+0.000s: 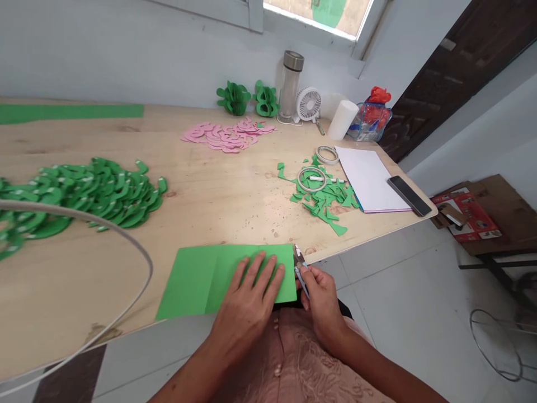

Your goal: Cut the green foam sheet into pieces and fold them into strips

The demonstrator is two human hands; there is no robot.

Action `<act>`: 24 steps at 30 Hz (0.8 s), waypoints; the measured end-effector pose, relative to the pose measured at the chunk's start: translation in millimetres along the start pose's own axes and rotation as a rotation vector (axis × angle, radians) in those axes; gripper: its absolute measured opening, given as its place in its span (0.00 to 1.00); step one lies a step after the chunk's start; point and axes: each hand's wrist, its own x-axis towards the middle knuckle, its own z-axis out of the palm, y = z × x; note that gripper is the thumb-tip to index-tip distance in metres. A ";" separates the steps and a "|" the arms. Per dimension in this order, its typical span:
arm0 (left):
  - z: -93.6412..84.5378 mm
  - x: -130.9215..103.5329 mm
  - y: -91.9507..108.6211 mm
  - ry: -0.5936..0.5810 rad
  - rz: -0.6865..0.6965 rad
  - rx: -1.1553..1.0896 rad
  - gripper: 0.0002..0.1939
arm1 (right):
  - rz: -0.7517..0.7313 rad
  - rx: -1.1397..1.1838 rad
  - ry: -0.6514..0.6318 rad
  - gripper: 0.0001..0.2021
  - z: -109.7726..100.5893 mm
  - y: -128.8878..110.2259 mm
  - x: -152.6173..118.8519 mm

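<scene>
A creased sheet of green paper [193, 280] lies at the table's front edge, its lower side reaching past the edge. My left hand [251, 291] rests flat on the sheet's right half, fingers stretched out. At the sheet's right end, my right hand [321, 296] grips a pair of scissors [301, 274] with light blue handles. Their blades point away from me beside the paper's right edge; whether they touch the paper I cannot tell.
Green paper scraps [327, 198] lie under a tape roll [311, 179]. Further right are white sheets [373, 179] and a phone [409, 196]. Green cutouts [104, 193] pile at left, pink cutouts [229, 136] behind. A pale cable [142, 252] arcs across the left foreground.
</scene>
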 end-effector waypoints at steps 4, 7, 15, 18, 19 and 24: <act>-0.4 -7.0 1.2 -0.011 -0.007 -0.005 0.20 | 0.008 0.019 -0.029 0.20 -0.8 2.1 -2.1; -3.8 -9.1 0.5 -0.019 0.029 0.026 0.21 | 0.009 -0.003 -0.025 0.21 -1.2 1.8 -4.4; -7.2 0.8 -3.3 -0.043 0.062 0.091 0.21 | 0.009 0.001 -0.002 0.20 -0.4 0.7 -3.9; -8.0 2.3 -3.2 -0.072 0.052 0.085 0.22 | 0.008 -0.009 0.001 0.20 -0.2 0.2 -3.8; -8.2 2.4 -3.1 -0.075 0.054 0.089 0.22 | 0.009 -0.012 -0.003 0.20 -0.2 0.0 -3.9; -7.6 1.9 -1.6 -0.059 0.048 0.133 0.21 | 0.015 -0.010 -0.011 0.21 -0.4 -0.6 -4.4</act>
